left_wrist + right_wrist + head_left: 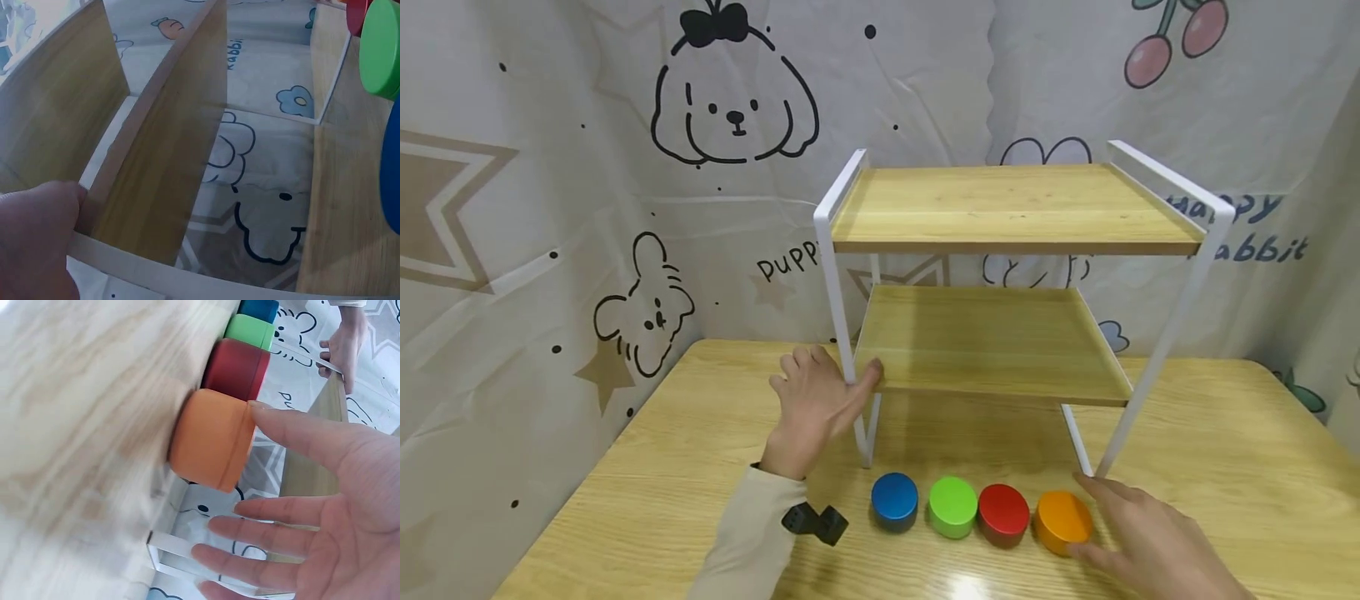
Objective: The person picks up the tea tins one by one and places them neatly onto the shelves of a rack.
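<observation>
A two-tier shelf rack with white frame and wooden boards [985,333] stands on the table. My left hand [816,396] grips its left front post at the lower board, thumb on the board's edge; the thumb [37,219] shows in the left wrist view. In front of the rack is a row of round tins: blue [895,500], green [953,505], red [1003,514] and orange [1063,522]. Beside the orange tin is my right hand [1157,533], fingers extended. In the right wrist view its thumb [281,425] touches the orange tin's upper edge [212,440].
The wooden table [647,492] reaches back to a printed cloth [550,208] hung behind and at the sides. A black block-like device [815,523] sits at my left sleeve [748,533]. The rack's right front post [1150,367] rises close to my right fingers.
</observation>
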A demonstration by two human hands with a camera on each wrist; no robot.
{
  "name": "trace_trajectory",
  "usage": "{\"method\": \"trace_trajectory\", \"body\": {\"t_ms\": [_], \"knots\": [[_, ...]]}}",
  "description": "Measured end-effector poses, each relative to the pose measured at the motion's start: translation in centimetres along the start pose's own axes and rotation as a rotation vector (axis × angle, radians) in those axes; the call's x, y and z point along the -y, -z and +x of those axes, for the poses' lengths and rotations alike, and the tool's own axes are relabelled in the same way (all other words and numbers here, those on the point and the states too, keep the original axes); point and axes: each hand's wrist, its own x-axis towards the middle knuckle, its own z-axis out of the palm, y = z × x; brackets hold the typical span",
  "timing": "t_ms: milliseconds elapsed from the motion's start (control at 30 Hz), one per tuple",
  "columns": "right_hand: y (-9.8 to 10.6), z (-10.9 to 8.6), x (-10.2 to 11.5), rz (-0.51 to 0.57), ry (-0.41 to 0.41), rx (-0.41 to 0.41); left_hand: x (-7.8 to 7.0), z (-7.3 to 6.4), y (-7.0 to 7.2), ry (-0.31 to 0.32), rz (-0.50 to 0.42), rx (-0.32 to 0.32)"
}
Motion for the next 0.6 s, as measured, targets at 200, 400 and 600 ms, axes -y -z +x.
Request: {"method": "trace_trajectory", "body": {"t_ms": [200, 400, 600], "knots": [[-0.4, 0.1, 0.3, 0.003, 0.05, -0.078, 0.5, 0.1, 0.5, -0.03, -0.043, -0.012], [-0.7, 0.6, 0.8, 0.066, 0.01, 0.014, 0.6, -0.1, 0.9, -0.033, -0.033, -0.064], [-1.4, 0.6, 1.1, 0.123, 0.045, -0.018, 0.7, -0.2, 1.2, -0.041, -0.02, -0.062]]}}
